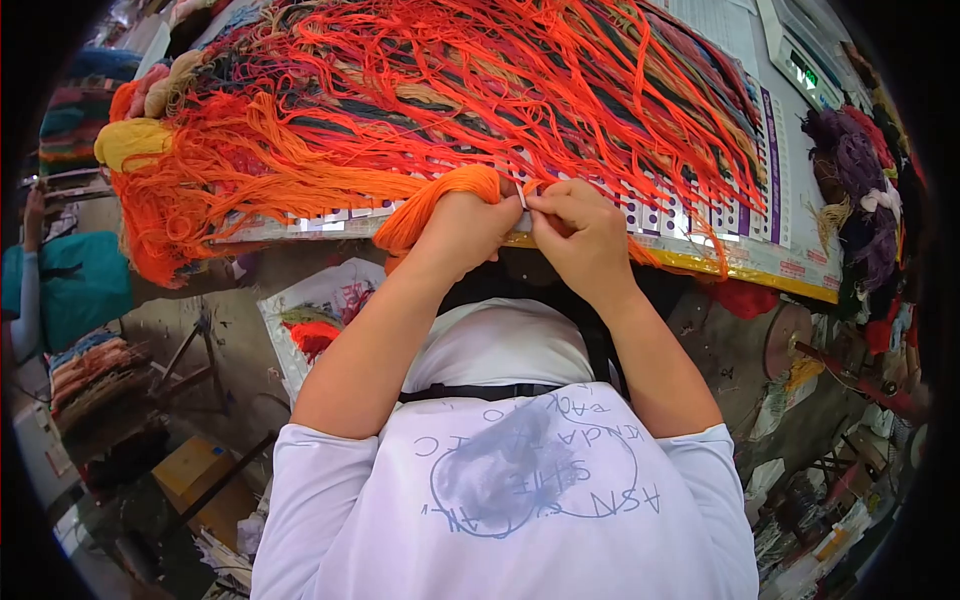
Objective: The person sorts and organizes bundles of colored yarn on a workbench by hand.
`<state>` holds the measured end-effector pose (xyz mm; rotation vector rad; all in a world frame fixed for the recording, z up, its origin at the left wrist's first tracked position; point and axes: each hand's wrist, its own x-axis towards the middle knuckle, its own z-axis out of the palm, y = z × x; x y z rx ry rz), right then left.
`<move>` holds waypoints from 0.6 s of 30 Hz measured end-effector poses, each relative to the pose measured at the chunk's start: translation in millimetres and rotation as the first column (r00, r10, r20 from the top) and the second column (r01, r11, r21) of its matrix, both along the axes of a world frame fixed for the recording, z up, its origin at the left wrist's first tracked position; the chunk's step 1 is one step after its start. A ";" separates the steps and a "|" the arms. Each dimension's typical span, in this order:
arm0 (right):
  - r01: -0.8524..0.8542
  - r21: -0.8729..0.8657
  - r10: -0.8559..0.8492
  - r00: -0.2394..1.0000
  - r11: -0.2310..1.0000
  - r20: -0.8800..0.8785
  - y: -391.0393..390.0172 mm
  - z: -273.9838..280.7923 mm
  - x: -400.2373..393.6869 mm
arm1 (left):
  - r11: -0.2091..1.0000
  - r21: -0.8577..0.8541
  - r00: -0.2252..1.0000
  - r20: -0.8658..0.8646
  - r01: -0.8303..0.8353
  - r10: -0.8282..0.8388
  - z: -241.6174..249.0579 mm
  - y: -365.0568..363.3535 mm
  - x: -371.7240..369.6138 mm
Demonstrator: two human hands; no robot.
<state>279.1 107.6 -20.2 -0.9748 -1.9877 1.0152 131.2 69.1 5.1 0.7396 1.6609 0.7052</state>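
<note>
A thick hank of bright orange yarn [440, 200] runs in from the left along the table's near edge and bunches at my left hand [468, 228]. That hand is closed around the hank's end. My right hand [580, 235] is closed in a pinch, close beside the left one. Between the fingertips of both hands shows a short white strip [521, 195], with a bit of orange yarn just behind it. Loose red-orange yarn strands [480, 80] spread across the table beyond my hands, over darker, red and tan strands.
A yellow yarn bundle [135, 143] lies at the table's left end. A digital scale [803, 70] stands at the back right, near purple yarn [845, 140]. Yellow tape [770, 287] lines the table's near edge. A cardboard box [200, 485] sits on the floor; a person in teal [75, 285] is at left.
</note>
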 end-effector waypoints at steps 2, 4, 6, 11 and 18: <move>-0.012 -0.087 0.012 1.000 0.996 0.004 1.5 1.2 2.2 | 0.998 0.039 0.999 0.007 -0.041 0.041 -9.7 -3.1 0.0; -0.026 -0.113 0.019 0.998 0.993 -0.064 2.0 0.0 -0.5 | 0.986 0.138 0.994 -0.036 -0.097 0.103 -9.4 -3.1 -6.5; 0.009 -0.066 -0.005 0.998 0.998 0.061 1.3 6.9 -1.0 | 0.926 0.188 0.945 0.071 -0.328 0.320 5.7 -7.2 -29.6; -0.058 0.151 0.007 0.948 0.987 0.320 -2.7 10.5 -6.8 | 0.742 0.303 0.738 0.569 -0.598 0.362 20.7 -24.5 -107.5; -0.092 0.376 -0.030 0.952 0.922 0.305 8.3 14.1 -8.2 | 0.830 0.118 0.489 0.849 -0.545 0.201 24.1 -27.1 -84.6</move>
